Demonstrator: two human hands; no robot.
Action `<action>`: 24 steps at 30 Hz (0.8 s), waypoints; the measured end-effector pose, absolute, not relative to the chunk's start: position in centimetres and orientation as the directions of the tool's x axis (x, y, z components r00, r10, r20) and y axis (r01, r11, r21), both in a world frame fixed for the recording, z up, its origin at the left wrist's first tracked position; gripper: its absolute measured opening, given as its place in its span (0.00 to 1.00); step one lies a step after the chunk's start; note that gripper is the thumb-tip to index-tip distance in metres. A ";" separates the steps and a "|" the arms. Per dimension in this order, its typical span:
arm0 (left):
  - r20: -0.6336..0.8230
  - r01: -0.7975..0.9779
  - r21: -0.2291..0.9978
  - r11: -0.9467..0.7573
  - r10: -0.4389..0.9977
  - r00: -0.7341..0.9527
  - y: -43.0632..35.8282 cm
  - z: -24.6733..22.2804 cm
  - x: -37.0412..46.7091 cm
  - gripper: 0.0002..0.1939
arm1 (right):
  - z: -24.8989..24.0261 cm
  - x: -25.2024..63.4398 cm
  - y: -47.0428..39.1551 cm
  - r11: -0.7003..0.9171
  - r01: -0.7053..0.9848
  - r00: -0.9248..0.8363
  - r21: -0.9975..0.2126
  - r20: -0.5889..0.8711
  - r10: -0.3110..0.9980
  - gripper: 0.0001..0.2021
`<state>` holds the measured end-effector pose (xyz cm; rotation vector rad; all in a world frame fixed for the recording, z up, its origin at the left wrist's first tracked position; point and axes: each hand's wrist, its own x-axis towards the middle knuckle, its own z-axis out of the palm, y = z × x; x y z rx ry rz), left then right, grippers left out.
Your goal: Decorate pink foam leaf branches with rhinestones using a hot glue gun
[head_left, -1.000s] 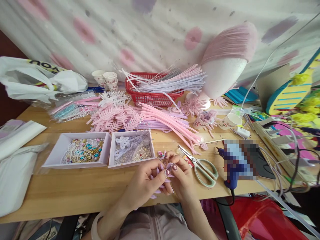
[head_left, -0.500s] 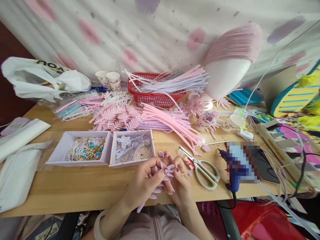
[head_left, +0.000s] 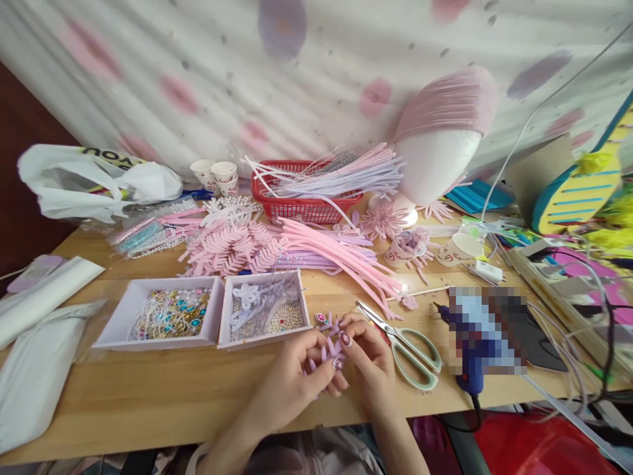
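Between both hands is a lilac pipe-cleaner spray [head_left: 330, 349] with short leaf-like loops; a pink gem [head_left: 320, 318] shows at its upper end. My left hand [head_left: 297, 373] is closed on its lower part, the thumb pressed over it. Thumb and fingers of my right hand [head_left: 370, 356] pinch the upper loops. Much of the spray is hidden by fingers. Just right of my right hand lie scissors [head_left: 415, 353] with pale green handles. To the left, a white box [head_left: 262, 340] holds small beads, wires and white looped pieces.
Another white box [head_left: 158, 340] contains gems and cords. Pink pipe cleaners [head_left: 336, 257] and folded pink leaf pieces [head_left: 227, 247] lie behind, before a red basket [head_left: 309, 211]. A blue glue gun [head_left: 469, 356] with cable is at right. A white head form [head_left: 438, 158] stands behind.
My right hand has shifted its grip, its thumb now over the upper loops. Both hands sit slightly lower, and the lilac spray shows less below them. The camera view has tilted up.
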<state>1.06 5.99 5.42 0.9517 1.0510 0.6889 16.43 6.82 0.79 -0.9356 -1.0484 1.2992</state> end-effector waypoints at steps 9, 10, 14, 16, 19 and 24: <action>-0.463 -0.094 0.834 0.544 0.782 0.417 5.5 4.0 1.0 0.23 | -0.4 24.7 3.8 0.182 0.584 0.502 -0.791 0.528 0.685 0.11; -0.467 -0.099 0.833 0.545 0.787 0.403 5.4 4.0 1.0 0.23 | -0.8 26.0 3.3 0.117 0.629 0.579 -0.769 0.563 0.590 0.14; -0.465 -0.083 0.846 0.526 0.807 0.365 5.3 3.4 1.0 0.24 | -1.1 30.3 2.1 -0.273 0.677 0.732 -0.683 0.584 0.352 0.20; -0.458 -0.089 0.854 0.513 0.821 0.340 5.3 3.1 1.0 0.25 | -0.7 31.4 2.5 -0.409 0.700 0.714 -0.586 0.564 0.414 0.23; -0.447 -0.110 0.864 0.491 0.849 0.282 5.3 3.2 1.0 0.25 | -0.3 32.0 4.1 -0.391 0.803 0.592 -0.450 0.522 0.615 0.30; -0.450 -0.106 0.875 0.472 0.875 0.180 5.0 4.4 0.6 0.25 | -0.1 32.3 6.9 -0.343 0.856 0.507 -0.388 0.493 0.707 0.30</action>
